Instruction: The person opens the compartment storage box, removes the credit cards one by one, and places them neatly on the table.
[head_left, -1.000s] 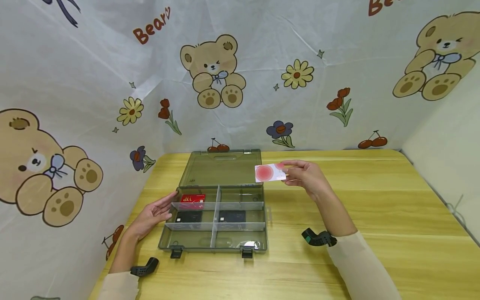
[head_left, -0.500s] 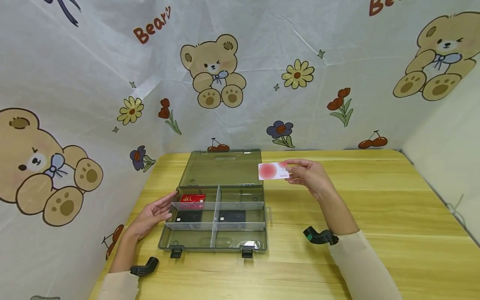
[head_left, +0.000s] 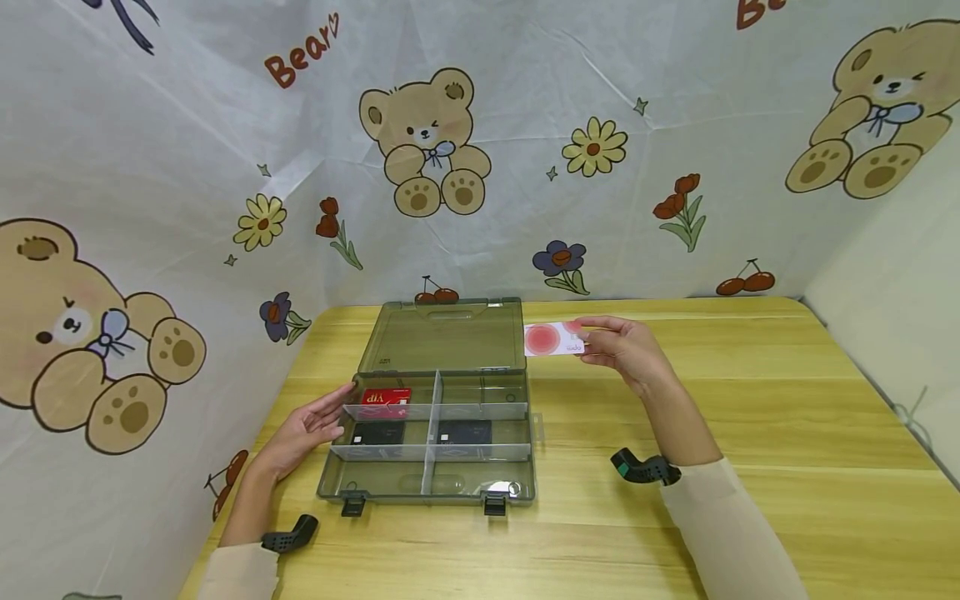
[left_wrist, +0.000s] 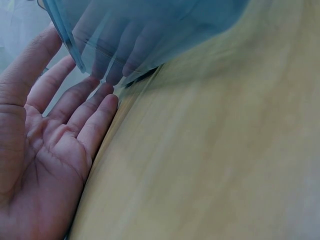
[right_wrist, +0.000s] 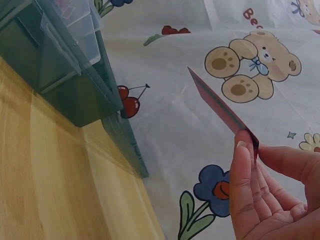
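My right hand (head_left: 628, 352) pinches a white card (head_left: 543, 339) with pink-red circles by its right end. The card is held above the table, beside the lid; in the right wrist view the card (right_wrist: 218, 106) shows nearly edge-on between thumb and fingers. My left hand (head_left: 302, 430) touches the left side of the smoky plastic divider box (head_left: 480, 478), its fingers fairly straight. Inside the box lie a red VIP card (head_left: 386, 398) in the back left compartment, a black card (head_left: 378, 433) in the middle left and a dark card (head_left: 465, 432) in the middle right.
The box's lid (head_left: 450, 342) lies folded back toward the wall. Two latches (head_left: 494, 506) stick out at its front. Behind the wooden table (head_left: 735, 392) hangs a bear-patterned cloth (head_left: 517, 233). A black wrist camera (head_left: 647, 468) sits on the right forearm.
My right hand has moved slightly right and back with the card, which no longer overlaps the lid in the head view. The left hand and the box have stayed put.
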